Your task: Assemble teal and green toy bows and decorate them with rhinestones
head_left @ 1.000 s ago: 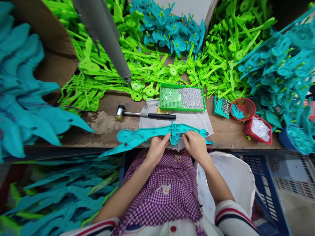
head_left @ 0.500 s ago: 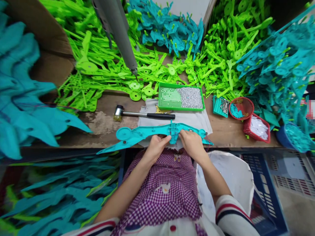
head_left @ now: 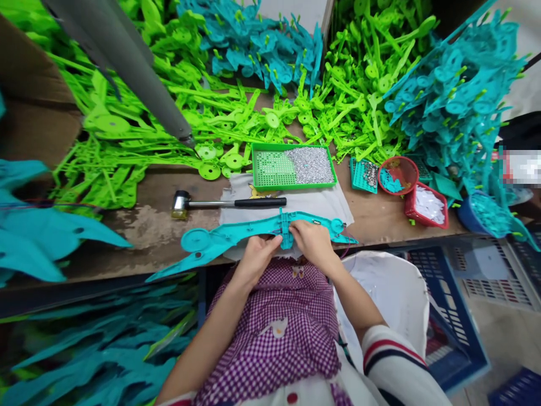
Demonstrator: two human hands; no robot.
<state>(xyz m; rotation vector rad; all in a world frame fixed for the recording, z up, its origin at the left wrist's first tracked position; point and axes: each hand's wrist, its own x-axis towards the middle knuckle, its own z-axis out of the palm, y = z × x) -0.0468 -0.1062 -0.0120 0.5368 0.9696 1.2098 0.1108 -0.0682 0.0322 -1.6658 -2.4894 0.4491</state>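
Note:
A long teal plastic bow-shaped shell [head_left: 240,230] lies across the front edge of the bench, its ribbed inner side facing up. Beneath its middle, my left hand [head_left: 256,256] pinches the lower edge with thumb and fingers. My right hand [head_left: 313,242] is closed at the shell just right of the upright centre bracket [head_left: 284,228]; its fingertips press there, and anything small between them is hidden. Thin dark wire shows near the shell's right end. Behind the shell, a hammer [head_left: 228,203] with a black handle lies partly on a white cloth [head_left: 338,206].
A green tray [head_left: 295,185] holds small silvery pieces. Right of it stand a teal basket [head_left: 359,175], red baskets [head_left: 422,223] and a blue tub [head_left: 469,217]. Lime parts [head_left: 169,129] and teal parts [head_left: 262,51] pile up behind. A grey powered tool [head_left: 143,84] hangs at left.
The view has swung to the right, so the bench contents appear further left. My right fingertips are slightly nearer the centre bracket. Both hands stay on the shell.

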